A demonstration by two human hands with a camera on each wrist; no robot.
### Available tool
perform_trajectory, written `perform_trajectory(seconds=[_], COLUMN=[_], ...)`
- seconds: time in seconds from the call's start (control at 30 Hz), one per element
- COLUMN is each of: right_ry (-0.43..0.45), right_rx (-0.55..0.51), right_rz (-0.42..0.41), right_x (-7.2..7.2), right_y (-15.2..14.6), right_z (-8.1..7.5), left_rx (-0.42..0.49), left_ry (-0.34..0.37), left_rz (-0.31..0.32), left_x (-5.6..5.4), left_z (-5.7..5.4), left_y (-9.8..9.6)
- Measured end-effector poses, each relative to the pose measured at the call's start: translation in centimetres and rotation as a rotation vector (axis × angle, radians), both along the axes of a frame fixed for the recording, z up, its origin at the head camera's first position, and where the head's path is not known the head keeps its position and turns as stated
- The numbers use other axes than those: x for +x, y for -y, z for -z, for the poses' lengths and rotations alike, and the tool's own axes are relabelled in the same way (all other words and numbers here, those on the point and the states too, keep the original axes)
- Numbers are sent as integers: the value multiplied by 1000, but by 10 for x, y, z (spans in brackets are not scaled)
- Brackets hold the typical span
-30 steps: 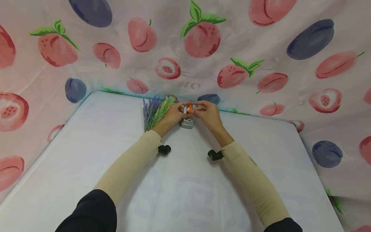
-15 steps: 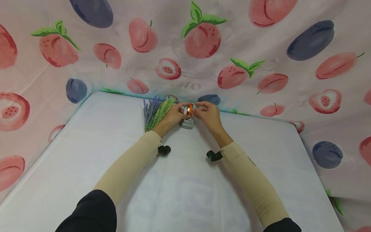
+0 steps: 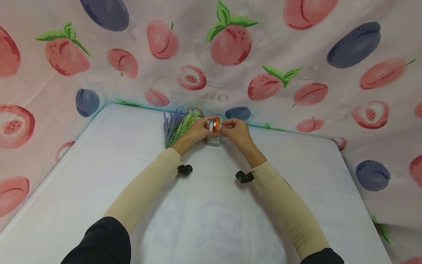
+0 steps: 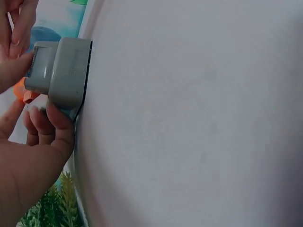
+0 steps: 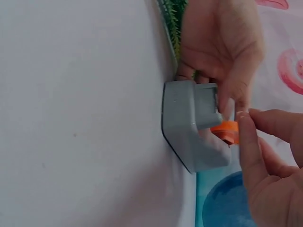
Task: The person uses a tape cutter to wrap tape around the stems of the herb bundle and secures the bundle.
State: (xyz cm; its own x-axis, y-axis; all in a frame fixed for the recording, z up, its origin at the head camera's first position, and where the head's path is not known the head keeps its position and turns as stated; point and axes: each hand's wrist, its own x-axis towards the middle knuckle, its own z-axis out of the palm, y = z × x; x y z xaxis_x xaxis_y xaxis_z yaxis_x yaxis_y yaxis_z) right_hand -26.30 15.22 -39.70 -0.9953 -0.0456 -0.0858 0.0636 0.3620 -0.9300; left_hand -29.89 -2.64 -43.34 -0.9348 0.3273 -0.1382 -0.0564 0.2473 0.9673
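A grey desktop tape dispenser [image 3: 214, 142] stands near the far edge of the table. Above its base is a tape roll with an orange core [image 3: 216, 125]. My left hand [image 3: 197, 129] grips the roll between thumb and fingers; in the left wrist view its lower fingers curl beside the dispenser [image 4: 71, 71]. From the other side my right hand [image 3: 238, 132] pinches with thumb and fingertips right by the roll, seemingly on the clear tape's end, which is hard to make out. In the right wrist view the orange core [image 5: 227, 131] shows between the dispenser and the right fingertips.
Artificial lavender sprigs [image 3: 173, 126], purple and green, lie just left of my left hand. A fruit-printed cloth [image 3: 227, 84] rises behind the white table [image 3: 204, 220]. Black wrist-camera mounts [image 3: 244, 177] hang by both cuffs.
My right fingertips have dropped slightly and draw together beside the roll. The left forearm has shifted a little leftward, its hand still gripping the roll. The dispenser stays in place.
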Motion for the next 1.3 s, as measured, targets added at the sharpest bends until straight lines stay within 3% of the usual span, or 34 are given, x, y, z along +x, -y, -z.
perform_trajectory(seconds=[0.4, 0.63, 0.87, 1.3], right_ry=[141, 127, 128, 83], right_rx=[-102, -5, -31, -79], right_rz=[-76, -83, -104, -123], right_x=[-6, -6, -5, 2], right_y=[-5, -7, -6, -5], right_z=[-1, -1, 1, 4], left_rx=[-20, 8, 47, 40], left_ry=[4, 19, 14, 28], left_rz=[117, 126, 108, 135], left_x=[2, 0, 0, 0], left_z=[0, 0, 1, -4], left_y=[7, 7, 8, 8])
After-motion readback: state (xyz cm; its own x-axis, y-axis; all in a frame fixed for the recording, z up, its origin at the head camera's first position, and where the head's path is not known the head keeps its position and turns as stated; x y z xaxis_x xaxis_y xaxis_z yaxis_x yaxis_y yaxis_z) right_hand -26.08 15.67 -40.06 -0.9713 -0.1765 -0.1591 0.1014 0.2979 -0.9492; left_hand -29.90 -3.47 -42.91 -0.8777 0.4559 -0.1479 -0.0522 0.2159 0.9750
